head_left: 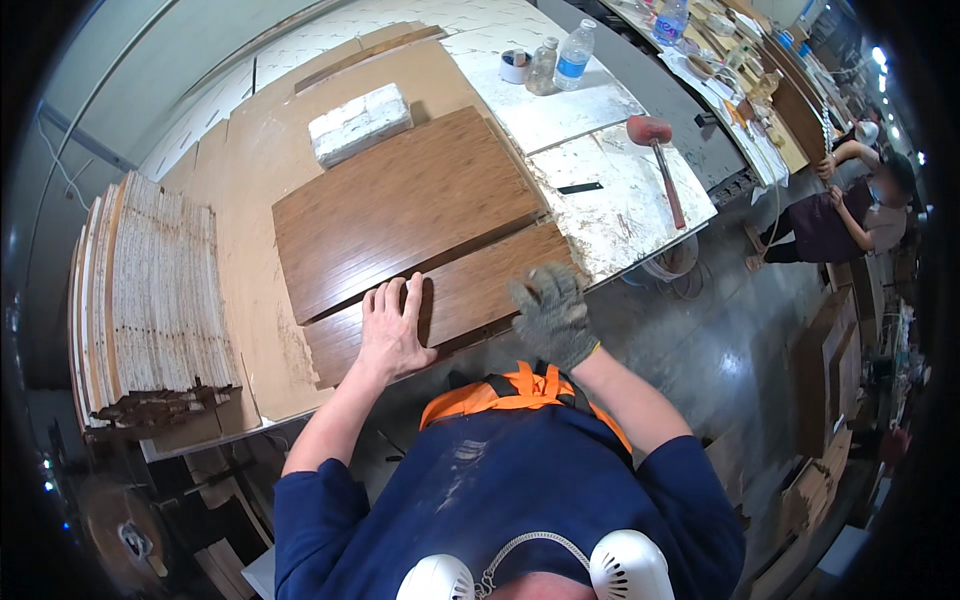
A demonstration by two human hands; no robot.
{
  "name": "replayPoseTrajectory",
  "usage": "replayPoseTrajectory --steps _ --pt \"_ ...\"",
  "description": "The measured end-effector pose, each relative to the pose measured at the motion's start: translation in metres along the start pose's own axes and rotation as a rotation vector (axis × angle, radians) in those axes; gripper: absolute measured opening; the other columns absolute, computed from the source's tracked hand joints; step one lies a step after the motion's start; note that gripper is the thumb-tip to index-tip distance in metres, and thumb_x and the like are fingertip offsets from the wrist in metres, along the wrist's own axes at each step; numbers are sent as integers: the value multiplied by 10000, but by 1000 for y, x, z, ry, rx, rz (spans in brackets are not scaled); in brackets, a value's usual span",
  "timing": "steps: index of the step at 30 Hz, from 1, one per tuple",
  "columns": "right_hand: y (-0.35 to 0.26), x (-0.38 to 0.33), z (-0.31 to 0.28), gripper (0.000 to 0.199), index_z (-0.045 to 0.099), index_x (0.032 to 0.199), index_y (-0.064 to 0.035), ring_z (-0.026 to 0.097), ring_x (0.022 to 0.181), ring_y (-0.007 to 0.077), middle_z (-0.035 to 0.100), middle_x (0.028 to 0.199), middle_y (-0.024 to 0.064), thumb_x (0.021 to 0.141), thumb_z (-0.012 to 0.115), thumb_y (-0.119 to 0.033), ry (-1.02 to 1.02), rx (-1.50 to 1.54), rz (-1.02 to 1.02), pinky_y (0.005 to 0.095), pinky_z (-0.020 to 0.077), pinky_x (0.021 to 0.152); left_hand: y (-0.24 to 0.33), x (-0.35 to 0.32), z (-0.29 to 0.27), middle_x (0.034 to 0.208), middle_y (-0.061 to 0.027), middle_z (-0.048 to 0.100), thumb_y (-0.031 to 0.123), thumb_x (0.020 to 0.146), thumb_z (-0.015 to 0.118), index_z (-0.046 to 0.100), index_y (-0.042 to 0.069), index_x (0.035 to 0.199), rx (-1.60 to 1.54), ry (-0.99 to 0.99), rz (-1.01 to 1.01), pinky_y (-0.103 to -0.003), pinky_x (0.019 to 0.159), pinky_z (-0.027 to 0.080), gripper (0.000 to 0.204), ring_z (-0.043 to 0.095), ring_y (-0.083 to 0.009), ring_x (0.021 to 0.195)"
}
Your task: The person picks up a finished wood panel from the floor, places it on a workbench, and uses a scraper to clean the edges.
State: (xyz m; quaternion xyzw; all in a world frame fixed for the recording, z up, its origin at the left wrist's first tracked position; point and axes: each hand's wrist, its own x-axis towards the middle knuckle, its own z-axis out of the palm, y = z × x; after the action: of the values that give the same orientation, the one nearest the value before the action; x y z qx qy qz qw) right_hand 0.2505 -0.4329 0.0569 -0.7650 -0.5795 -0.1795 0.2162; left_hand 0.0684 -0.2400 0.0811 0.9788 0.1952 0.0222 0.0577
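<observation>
Far beyond my hands, at the bench's back edge, I see a clear plastic water bottle with a blue label [575,54] beside a smaller clear bottle [542,66] and a short round tub [514,66], their contents too small to tell. My bare left hand [390,330] lies released, fingers flat on the narrow dark-brown wood-grain board [470,285], which sits along the near bench edge under a wider matching panel [400,205]. My grey-gloved right hand [553,315] hovers blurred, loosely spread, over the board's right end, grasping nothing.
</observation>
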Motion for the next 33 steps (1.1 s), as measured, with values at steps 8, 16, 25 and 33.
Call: replayPoseTrajectory --steps 8,16,25,33 --pt "46 2 21 745 552 1209 -186 310 1224 318 408 1285 63 488 706 -295 -142 -52 -87 524 231 1051 -1 -25 9 1337 -227 337 353 456 814 335 41 1351 13 170 -136 -506 1071 216 1063 300 -383 1263" --pt "56 17 28 692 560 1196 -162 342 1198 329 441 1276 107 541 722 -313 -212 -6 -41 517 216 1055 -1 -25 12 1299 -212 368 388 433 830 359 64 1333 55 276 -181 -502 998 269 1067 364 -359 1184" --pt "85 -6 21 1009 332 1373 -62 329 1277 344 379 1352 184 524 852 -222 -202 546 617 449 308 1048 -30 -117 44 1382 -227 280 200 473 873 211 33 1403 -89 655 -614 -464 1051 265 1153 274 -378 1277" --pt "113 -2 59 1134 318 1395 -78 308 1300 361 355 1380 228 409 858 -225 -373 441 526 377 286 1083 -50 -124 60 1414 -161 312 -95 549 763 85 59 1449 -1087 733 -815 -367 1037 330 1137 350 -251 1272"
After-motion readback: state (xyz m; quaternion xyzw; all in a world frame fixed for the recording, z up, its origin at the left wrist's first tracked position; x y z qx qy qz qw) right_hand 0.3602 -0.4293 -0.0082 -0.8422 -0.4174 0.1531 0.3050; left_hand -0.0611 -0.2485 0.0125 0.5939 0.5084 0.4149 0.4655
